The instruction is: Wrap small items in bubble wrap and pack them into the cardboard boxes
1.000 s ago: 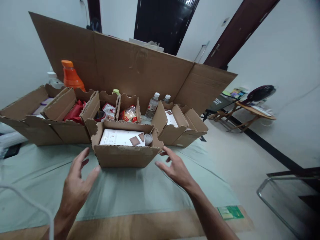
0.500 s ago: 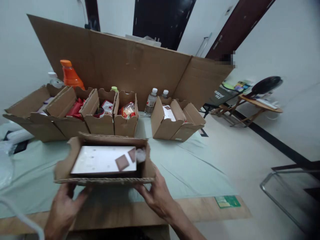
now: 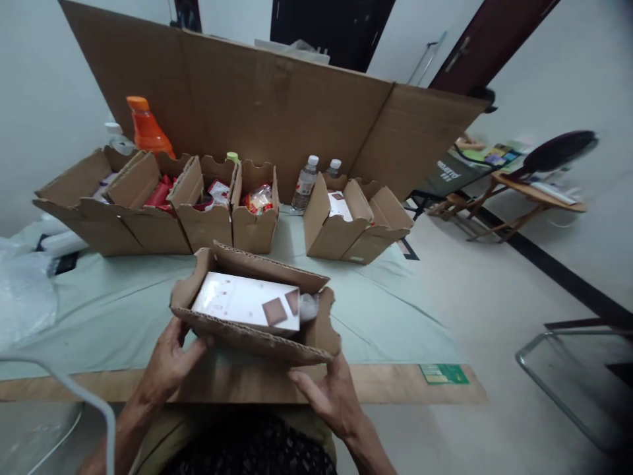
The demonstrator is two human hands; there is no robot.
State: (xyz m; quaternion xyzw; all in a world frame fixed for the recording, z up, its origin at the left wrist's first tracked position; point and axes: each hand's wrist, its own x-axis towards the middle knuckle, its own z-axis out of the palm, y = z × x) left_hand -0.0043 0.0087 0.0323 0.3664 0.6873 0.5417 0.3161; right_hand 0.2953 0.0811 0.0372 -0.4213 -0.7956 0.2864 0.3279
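Observation:
Both hands hold a narrow open-topped cardboard bin (image 3: 257,335) over the table's near side, its right end turned toward me. My left hand (image 3: 173,363) grips its near left corner, thumb on the front wall and fingers hidden beneath. At the near right corner, my right hand (image 3: 329,396) has its thumb in front and its other fingers out of sight behind the wall. Inside lie a white box with brown squares (image 3: 247,300) and, at its right end, a clear plastic item (image 3: 309,307) that I cannot make out fully.
Several cardboard bins (image 3: 205,227) with packets stand in a row at the back left; two more bins (image 3: 331,231) stand right of a clear bottle (image 3: 303,185). A cardboard panel (image 3: 297,112) rises behind. Bubble wrap (image 3: 24,290) lies left, a green card (image 3: 444,374) right.
The held bin has shifted to the right and turned, its right end swinging nearer to me. Both hands have moved with it. The camera view has tilted down slightly.

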